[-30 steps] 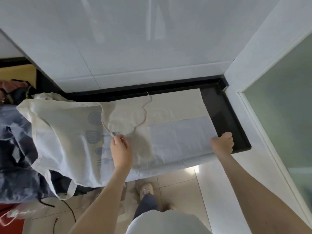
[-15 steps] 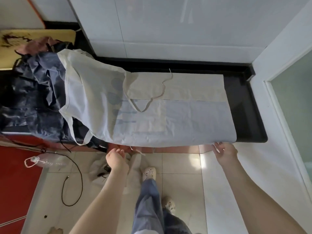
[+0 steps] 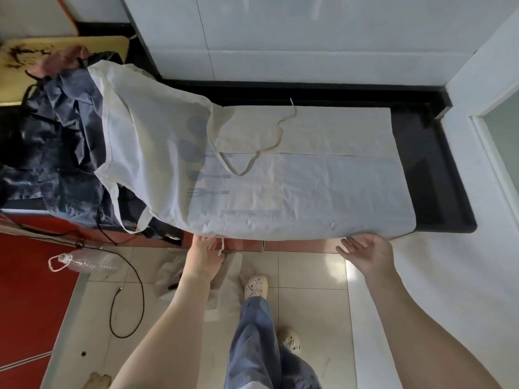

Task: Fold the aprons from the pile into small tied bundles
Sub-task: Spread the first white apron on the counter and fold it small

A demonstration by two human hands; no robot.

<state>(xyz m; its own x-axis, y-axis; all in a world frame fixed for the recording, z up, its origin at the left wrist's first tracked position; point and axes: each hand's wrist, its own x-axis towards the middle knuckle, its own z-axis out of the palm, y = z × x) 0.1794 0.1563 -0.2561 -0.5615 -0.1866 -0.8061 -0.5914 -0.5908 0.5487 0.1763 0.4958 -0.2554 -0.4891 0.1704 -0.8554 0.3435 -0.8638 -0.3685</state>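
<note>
A black desk [image 3: 438,175] runs along a white paneled wall [image 3: 309,37]. Below it is a pale tiled floor [image 3: 309,318], with a red surface [image 3: 33,304] to the left. A clear plastic bottle [image 3: 92,263] lies on its side at the red edge, and a black cable [image 3: 143,293] loops across the tiles near it. A crumpled white bag [image 3: 168,273] lies nearby. A yellow board [image 3: 106,49] sits at the upper left and a frosted glass pane [image 3: 505,141] at the right.
</note>
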